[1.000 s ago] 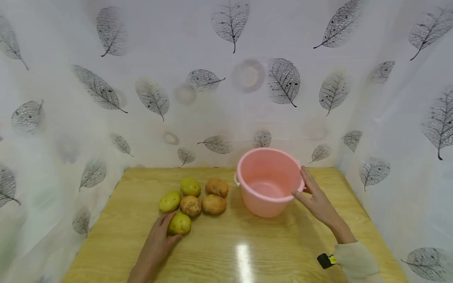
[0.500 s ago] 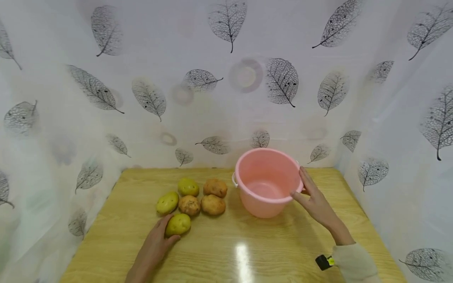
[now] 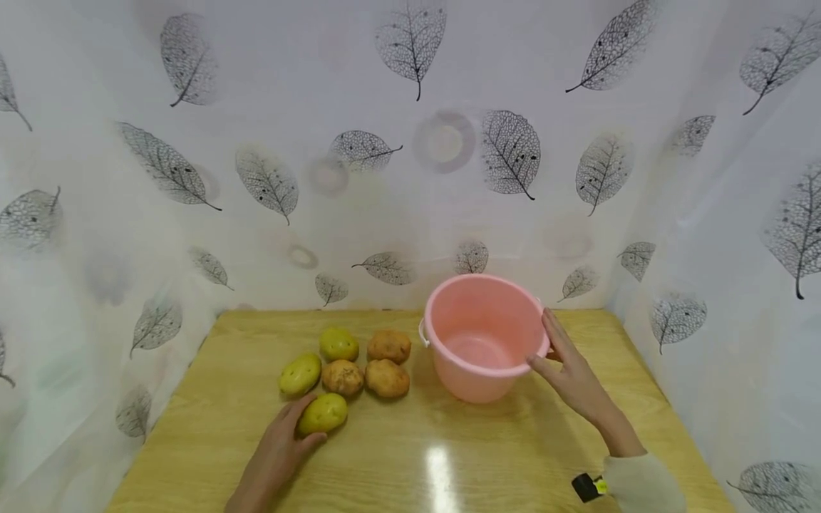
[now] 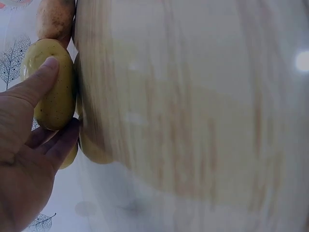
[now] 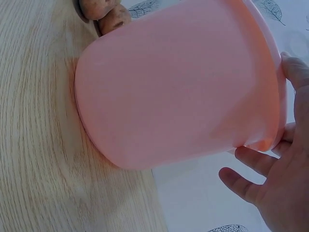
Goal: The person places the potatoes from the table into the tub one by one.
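Observation:
In the head view my left hand (image 3: 276, 445) holds a yellow-green potato (image 3: 323, 413) at the front of a small group on the table. The left wrist view shows my thumb on the near side of that potato (image 4: 57, 92) and the fingers curled round its far end. To the right stands a pink bucket (image 3: 477, 385) with a white handle, its inside bare. My right hand (image 3: 580, 385) grips the bucket's right rim, thumb at the edge and fingers outside below it. In the right wrist view the right hand (image 5: 285, 164) is seen beside the bucket wall (image 5: 178, 92).
Two more yellow-green potatoes (image 3: 300, 375) and several brown potatoes (image 3: 388, 377) lie close together behind the held one. The wooden table (image 3: 385, 463) meets a leaf-printed curtain (image 3: 385, 214) at the back and sides. A small black device (image 3: 584, 488) sits at the right sleeve.
The potato at my left hand has turned slightly and shifted a little left, away from the brown one. The head view has drifted slightly. My right hand stays on the bucket's rim.

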The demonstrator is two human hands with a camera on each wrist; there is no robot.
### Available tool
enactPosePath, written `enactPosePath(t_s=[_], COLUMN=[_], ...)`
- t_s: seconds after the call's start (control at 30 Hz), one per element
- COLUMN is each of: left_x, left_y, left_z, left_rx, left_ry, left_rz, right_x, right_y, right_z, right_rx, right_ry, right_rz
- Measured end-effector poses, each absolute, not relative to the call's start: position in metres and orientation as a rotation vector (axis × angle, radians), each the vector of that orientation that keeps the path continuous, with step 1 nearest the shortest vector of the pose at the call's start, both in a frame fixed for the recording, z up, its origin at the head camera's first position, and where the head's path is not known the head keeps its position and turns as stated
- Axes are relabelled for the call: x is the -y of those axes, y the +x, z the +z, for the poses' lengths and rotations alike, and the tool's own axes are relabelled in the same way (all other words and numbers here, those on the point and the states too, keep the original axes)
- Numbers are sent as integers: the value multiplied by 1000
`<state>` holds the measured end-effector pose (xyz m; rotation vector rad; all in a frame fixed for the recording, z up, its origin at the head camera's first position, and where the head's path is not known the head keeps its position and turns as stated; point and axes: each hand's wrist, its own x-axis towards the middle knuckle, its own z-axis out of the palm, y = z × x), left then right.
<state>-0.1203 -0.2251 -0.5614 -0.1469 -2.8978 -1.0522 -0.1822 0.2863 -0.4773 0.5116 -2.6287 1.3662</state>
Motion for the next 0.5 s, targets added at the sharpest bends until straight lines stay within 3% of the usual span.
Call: enactPosePath(t_s=[0.5], left_x=[224], left_y=[-122], left_z=[-557], left_rx=[2922], left_ry=[-81], left_rz=[-1132], right_x=[-285], right_y=[-182], right_z=[-479], right_rx=[2593], right_ry=[522], right_rz=[1360])
